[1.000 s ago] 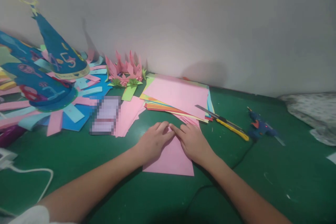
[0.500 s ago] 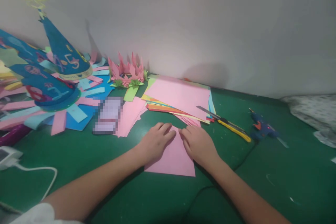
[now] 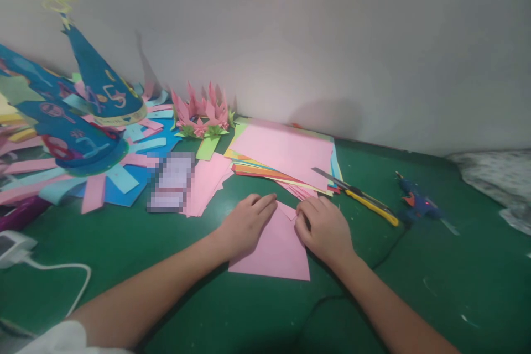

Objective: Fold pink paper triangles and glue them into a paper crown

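A pink paper sheet [image 3: 274, 249] lies on the green table [image 3: 415, 298] in front of me. My left hand [image 3: 244, 224] rests flat on its left part, fingers stretched toward the top edge. My right hand [image 3: 326, 227] sits at the sheet's upper right corner with its fingers curled in a pinch on the paper's edge. A small folded flap of the pink paper shows between the two hands.
A stack of coloured paper [image 3: 286, 152] lies behind the hands, with a yellow utility knife [image 3: 360, 196] on its right edge. A blue glue gun [image 3: 418, 204] lies further right. Pink paper flowers [image 3: 201, 110], blue party hats [image 3: 99, 86] and paper strips fill the left. A white cable [image 3: 53, 271] runs at left.
My right hand slid right along the top edge and curled into a pinch at the corner. The left hand stayed flat on the sheet.
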`<state>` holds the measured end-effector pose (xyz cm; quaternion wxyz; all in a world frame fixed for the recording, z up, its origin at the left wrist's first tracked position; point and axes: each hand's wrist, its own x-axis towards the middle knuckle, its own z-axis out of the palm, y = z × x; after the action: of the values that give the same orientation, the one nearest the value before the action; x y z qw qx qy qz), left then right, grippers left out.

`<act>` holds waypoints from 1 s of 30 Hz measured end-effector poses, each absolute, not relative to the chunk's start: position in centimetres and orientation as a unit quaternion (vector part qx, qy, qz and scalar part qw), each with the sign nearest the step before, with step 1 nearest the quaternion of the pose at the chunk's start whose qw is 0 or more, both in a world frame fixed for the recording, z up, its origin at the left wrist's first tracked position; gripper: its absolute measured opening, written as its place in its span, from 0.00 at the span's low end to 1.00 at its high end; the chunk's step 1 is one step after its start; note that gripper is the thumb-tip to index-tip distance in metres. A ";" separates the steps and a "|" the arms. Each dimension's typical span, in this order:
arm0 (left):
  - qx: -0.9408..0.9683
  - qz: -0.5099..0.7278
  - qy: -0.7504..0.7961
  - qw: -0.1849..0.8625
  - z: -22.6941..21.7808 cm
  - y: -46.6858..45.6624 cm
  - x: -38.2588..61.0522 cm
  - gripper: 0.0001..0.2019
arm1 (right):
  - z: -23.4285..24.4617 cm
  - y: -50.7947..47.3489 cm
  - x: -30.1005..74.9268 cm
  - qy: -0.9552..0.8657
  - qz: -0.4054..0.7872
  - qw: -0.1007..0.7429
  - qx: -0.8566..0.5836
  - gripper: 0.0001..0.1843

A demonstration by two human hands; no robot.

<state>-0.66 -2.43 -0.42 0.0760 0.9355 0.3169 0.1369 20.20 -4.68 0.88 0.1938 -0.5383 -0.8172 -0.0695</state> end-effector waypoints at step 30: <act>0.936 0.140 0.308 0.094 -0.1 -2.5 -0.6 0.16 | 0.2 -4.7 19.4 -0.891 0.041 0.242 -0.382 0.10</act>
<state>-0.60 -2.47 -0.08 0.0942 0.9363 0.3080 0.1402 19.43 -4.68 0.21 0.2418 -0.3818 -0.8911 0.0407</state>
